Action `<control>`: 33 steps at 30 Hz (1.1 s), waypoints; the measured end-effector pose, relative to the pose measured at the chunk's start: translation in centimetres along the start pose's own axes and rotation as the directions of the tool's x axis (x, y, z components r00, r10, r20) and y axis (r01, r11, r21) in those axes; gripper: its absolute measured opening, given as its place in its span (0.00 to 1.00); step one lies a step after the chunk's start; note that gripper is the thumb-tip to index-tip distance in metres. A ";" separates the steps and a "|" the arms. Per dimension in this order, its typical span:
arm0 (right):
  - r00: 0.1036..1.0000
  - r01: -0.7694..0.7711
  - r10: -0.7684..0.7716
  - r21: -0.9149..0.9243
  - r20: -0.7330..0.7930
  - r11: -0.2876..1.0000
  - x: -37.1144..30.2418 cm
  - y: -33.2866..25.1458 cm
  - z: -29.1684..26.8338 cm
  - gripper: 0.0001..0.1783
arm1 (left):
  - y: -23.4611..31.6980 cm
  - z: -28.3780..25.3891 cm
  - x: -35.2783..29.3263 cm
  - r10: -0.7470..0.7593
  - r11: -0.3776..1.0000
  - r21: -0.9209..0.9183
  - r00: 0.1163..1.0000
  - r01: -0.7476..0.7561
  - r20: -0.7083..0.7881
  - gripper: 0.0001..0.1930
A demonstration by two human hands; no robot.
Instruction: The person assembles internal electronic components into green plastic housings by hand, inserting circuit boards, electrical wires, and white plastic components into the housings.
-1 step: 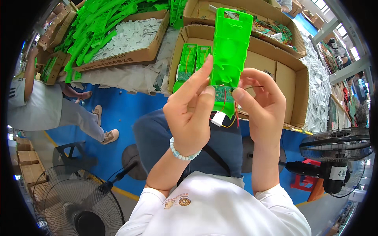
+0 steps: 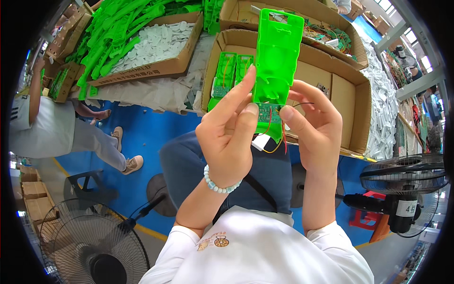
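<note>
Upright over my lap I hold a long green plastic housing [image 2: 276, 52] with its hollow side toward me. A small green circuit board [image 2: 268, 113] sits in its lower part, with red, yellow and black wires around it. From the wires at the bottom hangs a white connector [image 2: 260, 141]. My left hand [image 2: 229, 137] is closed on the left edge, its thumb on the board and its index finger along the housing. My right hand [image 2: 314, 125] is closed at the right edge, thumb tip against the board's side; a black wire passes by its fingers, some of which are hidden.
Ahead stands a cardboard box [image 2: 352, 90] with more green housings [image 2: 226, 71] at its left. Another box [image 2: 189, 28] holds white pieces beside a green pile [image 2: 118, 28]. Fans stand left [image 2: 108, 267] and right [image 2: 402, 173]. A person [image 2: 42, 125] is at far left.
My right hand has shifted very slightly at the board's side, and the white connector and black wire with it. The left hand keeps its hold.
</note>
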State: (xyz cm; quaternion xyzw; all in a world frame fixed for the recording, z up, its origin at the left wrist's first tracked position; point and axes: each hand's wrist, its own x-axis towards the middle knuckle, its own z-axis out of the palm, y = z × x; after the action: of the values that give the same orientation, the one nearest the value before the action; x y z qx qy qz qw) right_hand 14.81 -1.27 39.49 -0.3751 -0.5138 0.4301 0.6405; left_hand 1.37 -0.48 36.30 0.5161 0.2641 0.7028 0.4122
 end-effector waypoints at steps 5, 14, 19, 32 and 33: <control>0.990 -0.127 0.119 0.101 0.080 0.987 -0.1 0.4 -1.2 0.19 | -0.1 0.9 0.0 -0.059 0.996 -0.071 0.994 0.053 -0.093 0.22; 0.990 0.019 -0.053 -0.238 -0.134 0.971 0.8 1.6 -2.2 0.23 | -0.2 1.7 2.6 -0.133 0.951 -0.276 0.991 0.136 0.031 0.26; 0.965 -0.227 0.185 -0.236 -0.188 0.945 -1.9 1.3 -4.9 0.20 | 0.7 1.6 4.3 -0.073 0.950 -0.304 0.997 0.068 -0.006 0.29; 0.975 0.220 -0.195 -0.409 0.102 0.885 -1.4 2.0 -2.2 0.14 | -1.3 -0.5 3.0 0.000 0.985 -0.169 0.987 -0.028 -0.161 0.30; 0.975 0.223 -0.197 -0.412 0.106 0.884 -1.3 1.8 -2.2 0.14 | -1.6 -0.6 2.8 -0.039 0.976 -0.216 0.983 0.000 -0.178 0.32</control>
State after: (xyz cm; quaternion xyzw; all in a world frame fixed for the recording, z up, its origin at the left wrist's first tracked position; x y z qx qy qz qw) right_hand 16.50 -1.97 37.02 -0.4332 -0.6514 0.2485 0.5711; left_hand 0.97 2.83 36.25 0.3995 0.2280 0.7673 0.4468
